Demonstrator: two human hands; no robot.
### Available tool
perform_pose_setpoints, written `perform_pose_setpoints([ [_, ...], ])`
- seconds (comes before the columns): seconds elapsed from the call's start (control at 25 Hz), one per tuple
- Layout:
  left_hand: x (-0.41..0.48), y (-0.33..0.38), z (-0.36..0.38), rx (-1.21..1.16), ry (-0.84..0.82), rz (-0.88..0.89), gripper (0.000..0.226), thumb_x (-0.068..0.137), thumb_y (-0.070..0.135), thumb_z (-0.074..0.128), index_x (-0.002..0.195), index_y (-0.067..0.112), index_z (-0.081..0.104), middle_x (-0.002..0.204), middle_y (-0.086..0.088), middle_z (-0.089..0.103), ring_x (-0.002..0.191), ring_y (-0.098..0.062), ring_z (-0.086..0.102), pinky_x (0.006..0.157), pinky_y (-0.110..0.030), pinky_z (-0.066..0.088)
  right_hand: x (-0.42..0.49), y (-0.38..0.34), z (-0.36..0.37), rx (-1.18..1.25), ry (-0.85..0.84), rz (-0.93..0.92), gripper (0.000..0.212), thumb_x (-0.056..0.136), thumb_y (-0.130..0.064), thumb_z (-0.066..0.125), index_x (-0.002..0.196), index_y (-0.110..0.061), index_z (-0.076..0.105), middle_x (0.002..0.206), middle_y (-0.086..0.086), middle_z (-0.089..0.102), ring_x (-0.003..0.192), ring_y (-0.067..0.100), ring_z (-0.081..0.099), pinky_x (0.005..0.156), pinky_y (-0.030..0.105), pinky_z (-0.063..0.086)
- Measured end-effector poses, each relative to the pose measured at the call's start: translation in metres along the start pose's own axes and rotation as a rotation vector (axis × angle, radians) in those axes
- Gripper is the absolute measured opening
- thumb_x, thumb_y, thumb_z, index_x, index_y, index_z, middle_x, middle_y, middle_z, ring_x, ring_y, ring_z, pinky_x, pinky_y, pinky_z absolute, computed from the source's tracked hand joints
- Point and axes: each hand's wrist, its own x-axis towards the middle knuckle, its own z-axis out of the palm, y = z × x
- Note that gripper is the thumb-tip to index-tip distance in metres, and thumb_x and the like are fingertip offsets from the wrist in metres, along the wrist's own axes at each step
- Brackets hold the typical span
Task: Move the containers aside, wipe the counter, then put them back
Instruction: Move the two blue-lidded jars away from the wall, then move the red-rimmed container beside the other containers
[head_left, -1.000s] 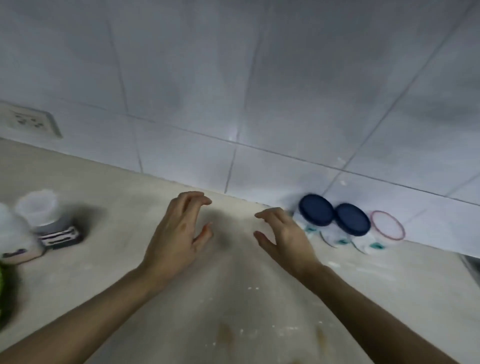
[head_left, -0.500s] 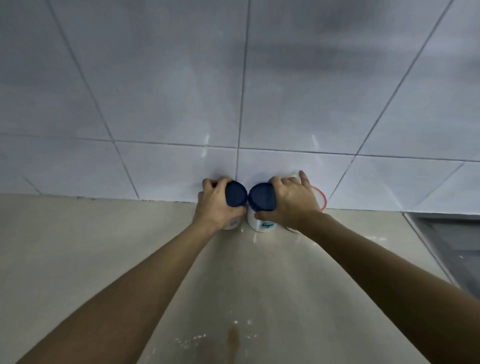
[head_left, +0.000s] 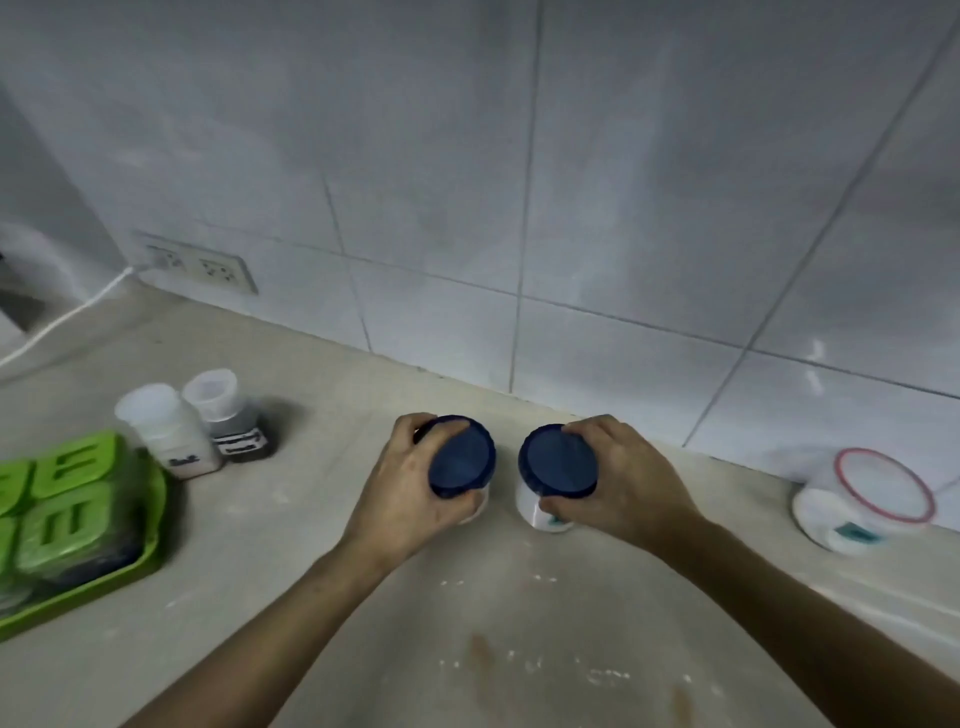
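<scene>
Over the worktop (head_left: 311, 597), mid-frame: left hand (head_left: 410, 499) clamps one blue-lidded jar (head_left: 461, 460), right hand (head_left: 618, 486) another (head_left: 557, 462); fingers wrapped round both, jars side by side.

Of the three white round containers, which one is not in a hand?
The red-rimmed container by the wall at far right; the two blue-lidded containers are gripped by the left hand and right hand.
</scene>
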Motion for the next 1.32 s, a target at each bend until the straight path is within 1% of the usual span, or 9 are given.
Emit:
perform_pose_setpoints([
  [0.08,-0.027,-0.039,-0.044,0.065,0.058,-0.050,0.073,0.062,0.058,0.067,0.129,0.037,0.049,0.132,0.011,0.039,0.109,-0.008,0.048,0.088,-0.017,0.040,0.017,-0.051,0.024,0.059,-0.019,-0.055,0.084,0.051,-0.062,0.071,0.124,-0.027,0.050,0.118,-0.012,0.054,0.106,0.011,0.051,0.083,0.026,0.049],
  [0.2,-0.056,-0.098,-0.101,0.173,0.127,-0.133,0.069,0.067,0.052,0.072,0.130,0.035,0.050,0.138,0.005,0.040,0.117,-0.017,0.051,0.093,-0.025,0.046,0.044,-0.129,0.062,0.110,-0.055,-0.130,0.083,0.052,-0.062,0.070,0.125,-0.028,0.049,0.120,-0.013,0.052,0.109,0.009,0.049,0.084,0.022,0.045],
  [0.4,-0.069,-0.166,-0.147,0.268,0.134,-0.176,0.069,0.069,0.056,0.066,0.132,0.037,0.047,0.139,0.001,0.040,0.117,-0.024,0.054,0.097,-0.033,0.048,0.078,-0.215,0.110,0.116,-0.114,-0.190,0.085,0.054,-0.062,0.073,0.127,-0.028,0.048,0.124,-0.012,0.051,0.113,0.010,0.047,0.088,0.021,0.041],
  [0.64,-0.069,-0.200,-0.148,0.408,0.207,-0.200,0.066,0.071,0.058,0.066,0.130,0.031,0.054,0.137,-0.011,0.050,0.124,-0.031,0.048,0.108,-0.043,0.037,0.096,-0.250,0.137,0.144,-0.116,-0.202,0.081,0.059,-0.054,0.077,0.129,-0.023,0.051,0.127,-0.005,0.053,0.116,0.015,0.048,0.093,0.029,0.046],
  [0.76,-0.082,-0.199,-0.149,0.400,0.322,-0.188,0.060,0.075,0.053,0.066,0.126,0.023,0.058,0.139,-0.016,0.049,0.130,-0.033,0.044,0.112,-0.049,0.033,0.088,-0.253,0.135,0.149,-0.171,-0.262,0.088,0.066,-0.059,0.071,0.140,-0.024,0.042,0.145,-0.004,0.040,0.132,0.016,0.039,0.106,0.033,0.040],
  [0.84,-0.094,-0.186,-0.135,0.312,0.431,-0.090,0.047,0.082,0.045,0.061,0.120,0.017,0.058,0.137,-0.013,0.048,0.128,-0.031,0.044,0.109,-0.046,0.036,0.072,-0.236,0.128,0.141,-0.176,-0.259,0.087,0.072,-0.064,0.064,0.146,-0.028,0.033,0.155,-0.006,0.028,0.140,0.013,0.029,0.113,0.034,0.034],
  [0.92,-0.108,-0.161,-0.102,0.241,0.433,0.034,0.036,0.086,0.037,0.054,0.114,0.015,0.059,0.134,-0.009,0.049,0.125,-0.029,0.046,0.106,-0.041,0.036,0.043,-0.198,0.118,0.128,-0.132,-0.196,0.079,0.079,-0.063,0.056,0.146,-0.030,0.031,0.157,-0.008,0.025,0.142,0.011,0.026,0.115,0.034,0.031],
  [1.16,-0.091,-0.041,0.034,0.123,0.074,0.420,0.033,0.081,0.031,0.054,0.110,0.017,0.056,0.128,-0.004,0.054,0.117,-0.017,0.046,0.103,-0.028,0.034,-0.081,-0.031,0.052,0.120,0.096,0.111,0.049,0.086,-0.044,0.062,0.126,-0.018,0.056,0.135,0.002,0.054,0.123,0.020,0.052,0.100,0.040,0.048],
  [1.32,-0.049,0.058,0.125,0.152,-0.131,0.551,0.037,0.081,0.034,0.052,0.115,0.020,0.055,0.125,-0.003,0.057,0.117,-0.014,0.046,0.101,-0.024,0.036,-0.129,0.095,-0.016,-0.085,0.319,0.334,0.056,0.081,-0.040,0.069,0.127,-0.011,0.055,0.137,0.013,0.051,0.126,0.030,0.048,0.104,0.046,0.043],
])
